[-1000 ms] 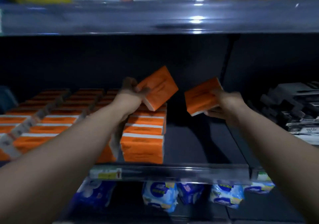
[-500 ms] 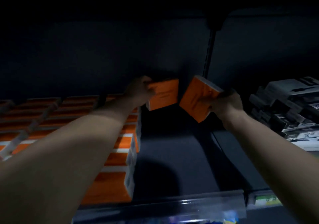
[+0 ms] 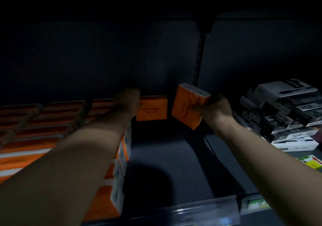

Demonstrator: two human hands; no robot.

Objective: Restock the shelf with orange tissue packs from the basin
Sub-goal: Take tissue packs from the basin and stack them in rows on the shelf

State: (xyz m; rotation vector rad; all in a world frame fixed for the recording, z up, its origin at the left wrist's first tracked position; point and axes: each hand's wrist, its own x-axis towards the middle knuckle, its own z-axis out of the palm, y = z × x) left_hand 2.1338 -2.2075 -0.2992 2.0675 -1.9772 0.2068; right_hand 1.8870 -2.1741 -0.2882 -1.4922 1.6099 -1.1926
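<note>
My left hand point(image 3: 128, 100) reaches deep into the dark shelf and holds an orange tissue pack point(image 3: 152, 107) standing on edge against the back wall. My right hand point(image 3: 211, 110) grips a second orange tissue pack point(image 3: 186, 106), tilted and raised above the bare shelf floor point(image 3: 174, 156), just right of the first pack. Rows of orange tissue packs point(image 3: 43, 130) fill the shelf's left part, partly hidden by my left forearm. The basin is not in view.
A stack of black and white boxes point(image 3: 285, 114) sits on the neighbouring shelf section at the right, past a vertical upright point(image 3: 199, 60). A clear price rail point(image 3: 191, 210) runs along the shelf's front edge. The shelf above leaves the interior dark.
Both hands pushed further in toward the back wall. The left pack went from raised and tilted to standing at the back; the right pack stayed tilted in my right hand.
</note>
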